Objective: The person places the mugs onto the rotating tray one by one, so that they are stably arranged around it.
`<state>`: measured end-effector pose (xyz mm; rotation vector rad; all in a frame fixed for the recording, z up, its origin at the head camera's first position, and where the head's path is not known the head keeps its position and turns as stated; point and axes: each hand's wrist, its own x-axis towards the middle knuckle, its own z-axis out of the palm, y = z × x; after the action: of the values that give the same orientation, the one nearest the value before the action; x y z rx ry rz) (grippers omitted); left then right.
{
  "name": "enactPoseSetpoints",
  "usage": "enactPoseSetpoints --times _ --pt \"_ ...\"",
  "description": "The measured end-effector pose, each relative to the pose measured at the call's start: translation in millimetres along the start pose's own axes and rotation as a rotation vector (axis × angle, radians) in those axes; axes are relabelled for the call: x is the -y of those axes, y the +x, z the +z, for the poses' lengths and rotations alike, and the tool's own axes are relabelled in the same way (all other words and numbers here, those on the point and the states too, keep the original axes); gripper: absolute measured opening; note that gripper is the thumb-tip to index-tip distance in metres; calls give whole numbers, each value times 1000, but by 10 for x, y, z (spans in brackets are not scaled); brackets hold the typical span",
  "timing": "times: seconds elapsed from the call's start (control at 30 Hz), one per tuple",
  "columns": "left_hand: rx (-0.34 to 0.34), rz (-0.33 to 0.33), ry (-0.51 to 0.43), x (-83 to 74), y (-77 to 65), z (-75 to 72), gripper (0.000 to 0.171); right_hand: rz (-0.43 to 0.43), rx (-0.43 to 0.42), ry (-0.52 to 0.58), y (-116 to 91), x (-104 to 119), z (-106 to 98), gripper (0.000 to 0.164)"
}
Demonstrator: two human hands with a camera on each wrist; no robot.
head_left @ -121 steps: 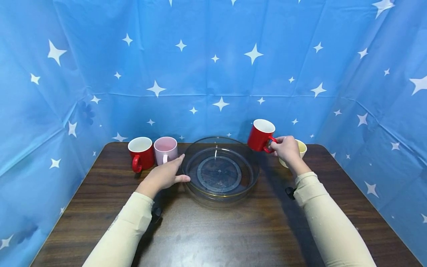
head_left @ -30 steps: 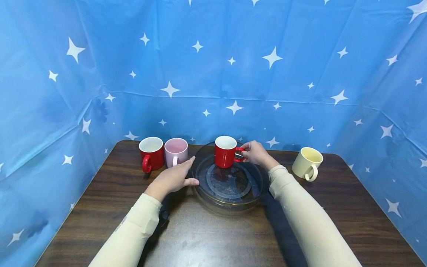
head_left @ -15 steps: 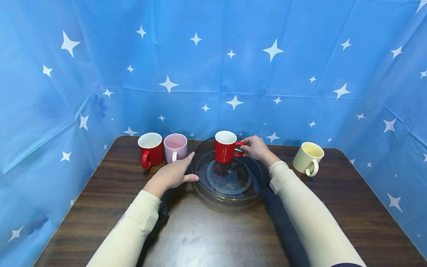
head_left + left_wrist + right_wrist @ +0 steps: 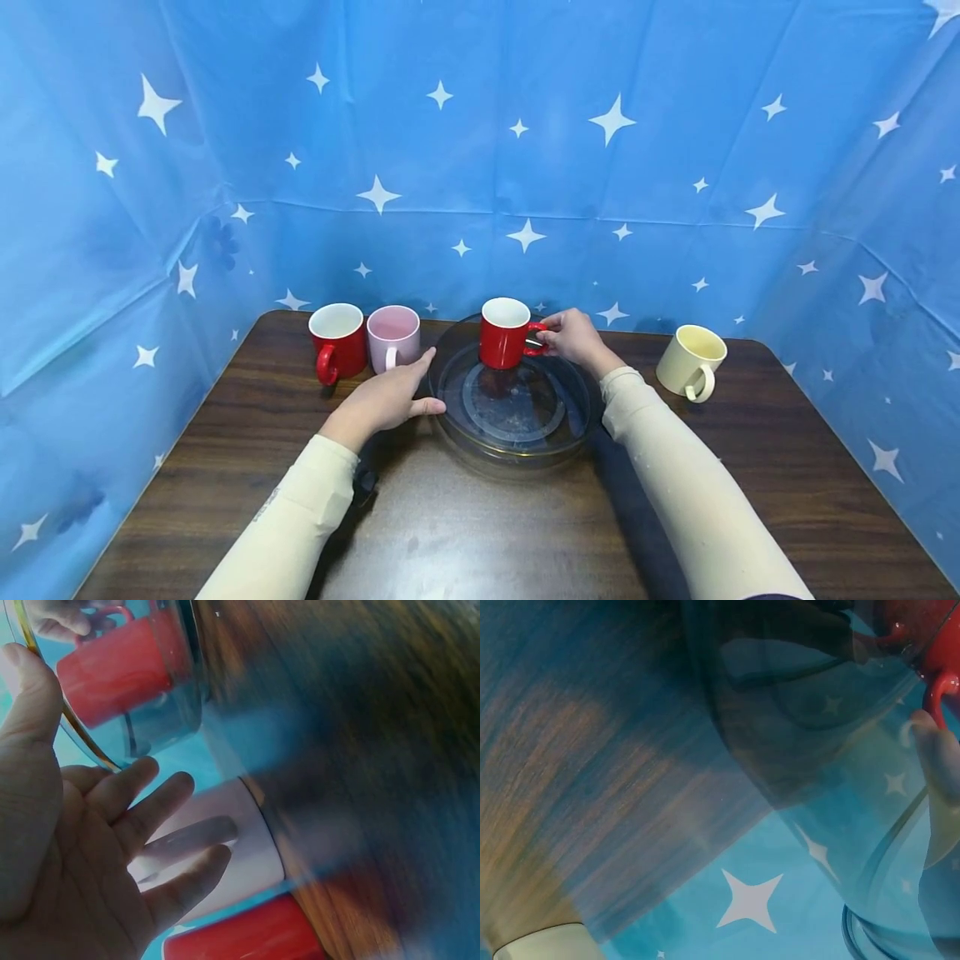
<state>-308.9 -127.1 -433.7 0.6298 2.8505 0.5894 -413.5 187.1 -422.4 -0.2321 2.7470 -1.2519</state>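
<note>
My right hand (image 4: 573,337) pinches the handle of a red mug (image 4: 502,343) with a white inside. The mug is upright, within the rim of a clear glass bowl (image 4: 517,455) near the table's back edge. Through the glass, the left wrist view shows the same red mug (image 4: 124,671). In the right wrist view, fingertips meet the mug's red handle (image 4: 934,697). My left hand (image 4: 382,404) lies spread at the bowl's left rim, thumb and fingers apart. Just behind its fingers stands a pink mug (image 4: 393,332).
A second red mug (image 4: 343,354) stands beside the pink one, its handle facing me. Off to the right, a pale yellow mug (image 4: 686,367) stands alone on the dark wood table (image 4: 480,542). A blue star-patterned curtain (image 4: 480,150) encloses the back and sides.
Since four seconds ago, my right hand has carried the red mug left from beside the yellow mug and down into the bowl. Over the last second it hardly moves. My left hand stays at the rim.
</note>
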Motion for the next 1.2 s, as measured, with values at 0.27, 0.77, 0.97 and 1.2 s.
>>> enactPoseSetpoints --times 0.27,0.77,0.97,1.2 --pt "-23 1 -5 16 -22 -15 96 -9 10 6 11 51 -26 29" --pt "30 4 -119 22 -15 -22 100 3 -34 121 -260 -16 -431 41" --pt "38 13 -129 -18 -1 -45 99 39 -131 126 -561 -112 -766 39" --pt "32 43 -111 -32 0 -90 93 93 -245 246 -914 -277 -1026 42"
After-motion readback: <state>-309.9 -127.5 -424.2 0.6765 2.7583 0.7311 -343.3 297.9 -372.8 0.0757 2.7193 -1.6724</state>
